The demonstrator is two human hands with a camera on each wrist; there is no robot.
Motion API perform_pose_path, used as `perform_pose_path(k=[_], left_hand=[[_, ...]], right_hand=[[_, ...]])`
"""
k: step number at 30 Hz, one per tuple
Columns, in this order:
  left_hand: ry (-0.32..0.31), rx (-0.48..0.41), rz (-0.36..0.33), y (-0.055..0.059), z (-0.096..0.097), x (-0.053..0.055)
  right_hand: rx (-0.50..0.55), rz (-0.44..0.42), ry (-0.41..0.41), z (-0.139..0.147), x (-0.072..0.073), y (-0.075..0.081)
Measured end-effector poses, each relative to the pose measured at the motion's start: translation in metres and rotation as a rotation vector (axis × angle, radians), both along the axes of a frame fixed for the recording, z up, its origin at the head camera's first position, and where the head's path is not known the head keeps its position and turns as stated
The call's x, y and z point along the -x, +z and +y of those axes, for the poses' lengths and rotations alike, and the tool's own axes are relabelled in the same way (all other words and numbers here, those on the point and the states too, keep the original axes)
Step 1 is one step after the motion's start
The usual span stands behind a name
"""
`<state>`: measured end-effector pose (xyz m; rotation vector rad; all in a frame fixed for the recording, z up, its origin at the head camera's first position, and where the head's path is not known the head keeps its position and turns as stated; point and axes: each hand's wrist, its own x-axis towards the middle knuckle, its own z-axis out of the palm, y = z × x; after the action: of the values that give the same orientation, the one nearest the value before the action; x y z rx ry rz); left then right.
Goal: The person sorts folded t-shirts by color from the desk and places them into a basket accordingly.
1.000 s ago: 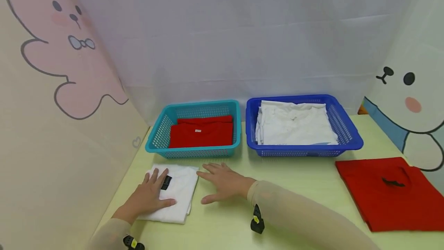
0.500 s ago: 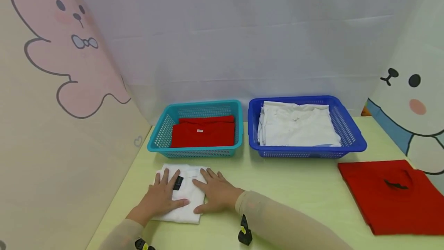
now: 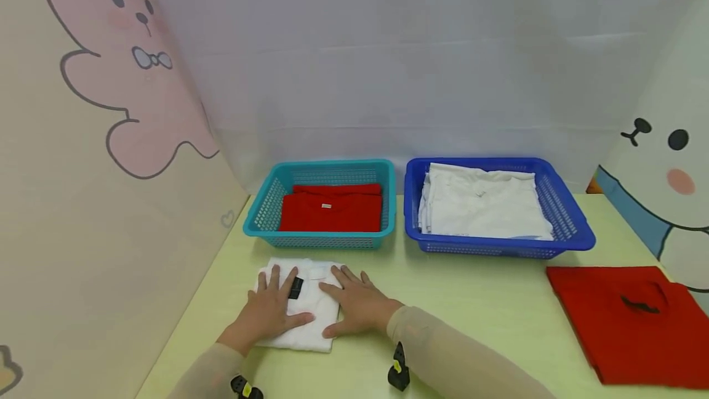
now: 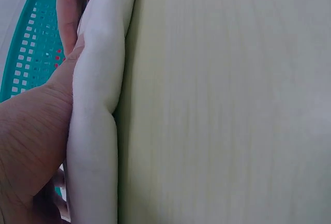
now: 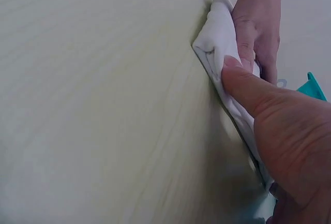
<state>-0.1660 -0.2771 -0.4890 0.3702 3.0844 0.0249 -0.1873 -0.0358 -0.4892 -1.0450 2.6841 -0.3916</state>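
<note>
A folded white shirt (image 3: 310, 328) with a black neck label lies on the table below the teal basket. My left hand (image 3: 268, 313) rests on its left part, fingers spread beside the label. Across the shirt's right edge lies my right hand (image 3: 357, 303), its fingers spread and its fingertips on the cloth. In the right wrist view, the right thumb (image 5: 243, 81) lies against the layered edge of the white shirt (image 5: 220, 32). The shirt's thick rounded front fold (image 4: 95, 105) shows in the left wrist view, with the left hand (image 4: 36, 136) on top.
Folded red shirts (image 3: 332, 217) lie in the teal basket (image 3: 321, 241) at the back left. Beside it, a blue basket (image 3: 498, 247) holds folded white shirts (image 3: 487, 205). A folded red shirt (image 3: 637, 331) lies on the right of the table (image 3: 471, 288). Curtains stand behind and at both sides.
My right hand has moved left, from beside the white shirt onto its right edge. The white shirt has shifted slightly right with my left hand on it. The head view has turned a little left.
</note>
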Motion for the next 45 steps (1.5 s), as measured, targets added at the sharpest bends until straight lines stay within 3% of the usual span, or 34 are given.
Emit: perform_pose_path(k=[9,19,33,45], left_hand=[[0.02,0.006,-0.016,0.0,0.025,-0.005],[0.047,0.033,-0.048,0.005,0.062,-0.002],[0.069,0.06,-0.086,0.011,0.15,-0.005],[0.105,0.088,-0.13,0.006,0.213,-0.004]], right_hand=[[0.027,0.0,0.015,0.025,-0.003,0.001],[0.035,0.022,0.028,0.062,0.001,-0.003],[0.121,-0.01,0.007,0.147,-0.003,-0.001],[0.129,-0.007,-0.024,0.205,-0.004,-0.003]])
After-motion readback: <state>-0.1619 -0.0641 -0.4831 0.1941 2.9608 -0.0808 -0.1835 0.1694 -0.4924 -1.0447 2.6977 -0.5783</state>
